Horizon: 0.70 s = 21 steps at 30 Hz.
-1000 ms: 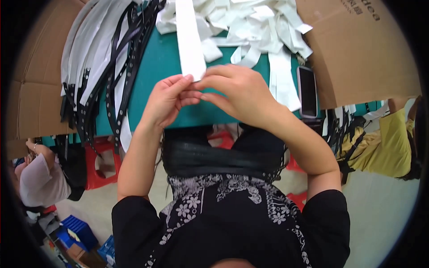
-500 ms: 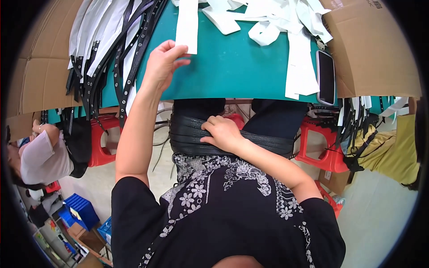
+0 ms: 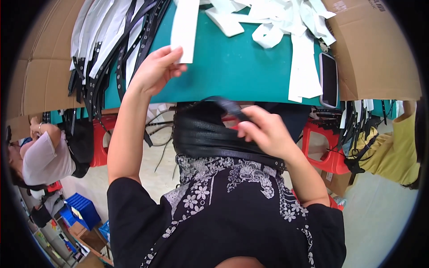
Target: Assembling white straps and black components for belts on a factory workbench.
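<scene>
Between thumb and fingers, my left hand (image 3: 161, 67) pinches the near end of a white strip (image 3: 185, 31) over the green tabletop (image 3: 223, 67). The strip's far end runs out of view at the top. Above my lap, my right hand (image 3: 268, 131) grips a black strap (image 3: 228, 107), which is smeared by motion and arches toward the table edge. A stack of black straps (image 3: 201, 138) lies across my thighs, below the raised one. The tips of some right-hand fingers are hidden.
Black eyeleted straps and white strips (image 3: 100, 44) hang over the table's left side. A heap of white strips (image 3: 286, 22) lies at the far right, by a phone (image 3: 328, 80). Cardboard (image 3: 375, 49) borders the table. Another person (image 3: 47, 152) sits at the left.
My right hand has come up off the stack and moved right, lifting a black strap. My left hand has shifted slightly left and nearer, drawing the white strip's end along.
</scene>
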Tool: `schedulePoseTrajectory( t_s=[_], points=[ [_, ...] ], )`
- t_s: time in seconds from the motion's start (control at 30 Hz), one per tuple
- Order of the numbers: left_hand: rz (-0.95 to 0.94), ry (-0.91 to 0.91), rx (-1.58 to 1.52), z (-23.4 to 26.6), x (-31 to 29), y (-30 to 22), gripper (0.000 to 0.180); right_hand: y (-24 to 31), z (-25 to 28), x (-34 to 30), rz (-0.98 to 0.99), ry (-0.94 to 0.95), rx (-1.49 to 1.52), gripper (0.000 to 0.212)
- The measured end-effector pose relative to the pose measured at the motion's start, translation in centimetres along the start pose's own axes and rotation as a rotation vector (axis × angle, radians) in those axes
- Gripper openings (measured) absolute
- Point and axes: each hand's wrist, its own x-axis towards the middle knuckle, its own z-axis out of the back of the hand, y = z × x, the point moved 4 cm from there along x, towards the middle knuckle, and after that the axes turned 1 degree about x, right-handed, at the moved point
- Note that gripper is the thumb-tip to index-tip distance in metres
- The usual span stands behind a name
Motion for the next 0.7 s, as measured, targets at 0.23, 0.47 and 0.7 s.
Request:
schedulePoseTrajectory(
  t_s=[0.23,0.47,0.7],
  points=[
    [0.181,0.389,-0.475,-8.1,-5.0,0.0,0.036,2.2,3.7,-2.7,0.23,-0.403,0.005,0.026],
    [-0.024,0.148,-0.43,-11.0,-0.6,-0.5,0.029,-1.9,-0.3,-3.1,0.042,0.154,-0.347,0.015],
    [-0.07,0.318,-0.333,-13.2,-2.0,3.4,0.018,-3.9,1.8,3.1,-0.186,0.067,0.93,0.04]
  ],
)
